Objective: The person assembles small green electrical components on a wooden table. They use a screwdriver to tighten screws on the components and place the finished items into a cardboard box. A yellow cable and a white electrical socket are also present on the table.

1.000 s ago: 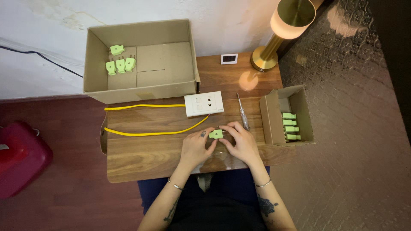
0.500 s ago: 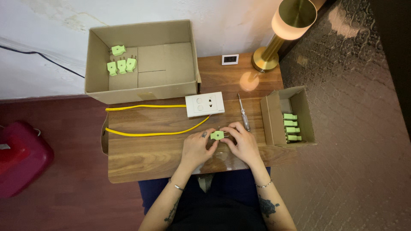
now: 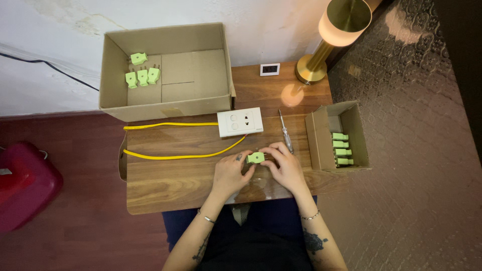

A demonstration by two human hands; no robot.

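Note:
Both of my hands hold one light green plug [image 3: 255, 157] just above the near middle of the wooden table [image 3: 165, 180]. My left hand [image 3: 229, 173] grips its left side, my right hand [image 3: 283, 166] its right side. A yellow cable [image 3: 170, 155] runs from the left of the table toward the plug; its end is hidden by my fingers. A white wall socket plate [image 3: 240, 122] lies just beyond my hands. A screwdriver [image 3: 285, 132] with a clear handle rests to the right of it.
A large open cardboard box [image 3: 165, 70] at the back left holds several green plugs [image 3: 142, 75]. A small cardboard box [image 3: 335, 136] at the right holds several more. A brass lamp [image 3: 326, 40] and a small white clock [image 3: 269, 69] stand at the back. A red bag [image 3: 22, 180] sits on the floor left.

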